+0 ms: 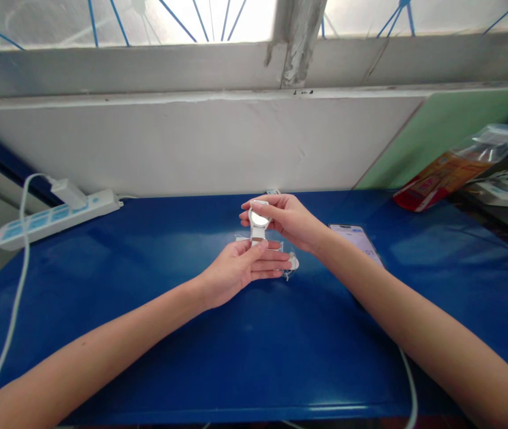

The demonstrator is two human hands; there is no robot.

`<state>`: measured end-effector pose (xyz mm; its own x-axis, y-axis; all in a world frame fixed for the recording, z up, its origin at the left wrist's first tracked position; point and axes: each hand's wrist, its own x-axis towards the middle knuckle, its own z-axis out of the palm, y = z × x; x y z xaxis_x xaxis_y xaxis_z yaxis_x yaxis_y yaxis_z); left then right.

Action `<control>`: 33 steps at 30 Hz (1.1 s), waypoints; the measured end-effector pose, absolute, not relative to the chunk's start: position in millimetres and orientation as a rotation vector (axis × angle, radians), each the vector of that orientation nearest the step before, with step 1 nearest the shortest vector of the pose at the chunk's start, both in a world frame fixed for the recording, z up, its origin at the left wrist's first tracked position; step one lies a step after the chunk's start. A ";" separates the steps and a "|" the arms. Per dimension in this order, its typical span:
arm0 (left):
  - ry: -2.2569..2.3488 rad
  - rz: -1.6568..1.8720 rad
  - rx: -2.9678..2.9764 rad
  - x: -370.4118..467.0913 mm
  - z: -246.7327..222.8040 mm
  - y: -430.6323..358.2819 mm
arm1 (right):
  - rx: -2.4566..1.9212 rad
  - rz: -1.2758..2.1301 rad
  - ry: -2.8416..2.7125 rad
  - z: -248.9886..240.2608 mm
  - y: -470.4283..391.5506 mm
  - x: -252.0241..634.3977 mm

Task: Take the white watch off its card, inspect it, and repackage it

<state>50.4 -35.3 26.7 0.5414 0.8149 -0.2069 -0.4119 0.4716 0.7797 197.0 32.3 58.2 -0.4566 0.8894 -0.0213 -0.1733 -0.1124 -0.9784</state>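
Note:
Above the middle of the blue table, both hands hold a white watch (259, 219) with a round, bright face and a pale strap. My right hand (287, 217) grips its upper end between thumb and fingers. Lower down, the thumb of my left hand (240, 268) presses the strap against the fingers, which stretch out to the right. Behind and beneath the left fingers lies clear plastic wrapping, partly hidden. A small white round piece (293, 261) shows beside the left fingertips.
A phone (357, 241) lies partly behind my right forearm. On the left stands a white power strip (59, 217) with a plugged-in adapter and a cable running down the table's left side. A bottle with red-orange contents (448, 173) leans at the right. A wall (182, 149) borders the blue table (245, 357).

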 end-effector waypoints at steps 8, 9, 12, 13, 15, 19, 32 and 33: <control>0.610 0.692 0.763 53.2 26.2 -40.5 | -0.691 2.109 -1.148 55.4 27.2 188.9; 0.605 0.692 0.759 53.1 25.5 -40.7 | -0.690 2.159 -1.105 56.2 26.5 188.2; 0.612 0.718 0.746 52.6 23.7 -40.5 | -0.690 2.234 -0.996 59.8 26.2 188.5; 0.618 0.726 0.741 52.6 23.3 -40.3 | -0.690 2.240 -0.975 61.0 26.8 189.2; 0.629 0.737 0.731 52.9 22.5 -40.1 | -0.688 2.244 -0.956 62.6 28.0 190.6; 0.628 0.729 0.724 54.0 21.1 -40.9 | -0.667 2.230 -0.975 63.5 28.4 190.7; 0.618 0.734 0.719 54.2 21.7 -41.4 | -0.686 2.241 -0.952 75.8 24.9 193.8; 0.621 0.737 0.719 54.5 21.6 -41.2 | -0.678 2.246 -0.946 75.9 24.9 194.1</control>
<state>54.5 -41.2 21.6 0.5891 0.7695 -0.2468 -0.3745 0.5306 0.7604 194.1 24.9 75.9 -0.6881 0.6920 -0.2182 -0.3274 -0.5646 -0.7577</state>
